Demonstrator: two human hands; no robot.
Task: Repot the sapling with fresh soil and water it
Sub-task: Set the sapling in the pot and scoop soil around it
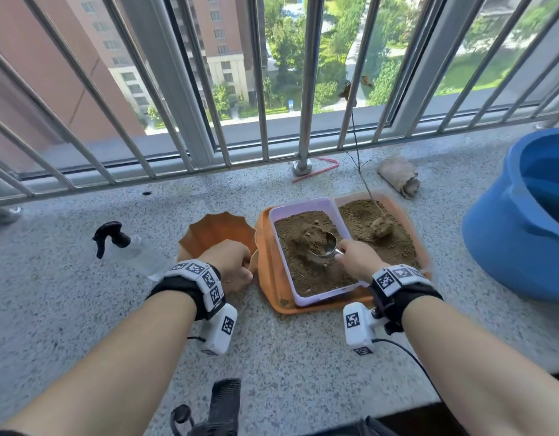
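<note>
My right hand (pixel 355 258) grips a small metal scoop (pixel 326 245) whose bowl digs into the brown soil of a pale purple box (pixel 306 204). The box sits on an orange tray (pixel 267 278). Behind it on the tray lies more soil with the thin bare sapling (pixel 361 171), its root ball (pixel 381 227) resting on the soil and its stem leaning toward the railing. My left hand (pixel 231 265) grips the near rim of an orange scalloped pot (pixel 215 231) left of the tray. A clear spray bottle (pixel 127 247) with a black trigger lies further left.
A blue tub (pixel 510 234) holding water stands at the right. A crumpled brown rag (pixel 399 176) and a red cord (pixel 319 168) lie near the metal railing (pixel 306 89) along the far edge of the speckled stone ledge (pixel 67 294).
</note>
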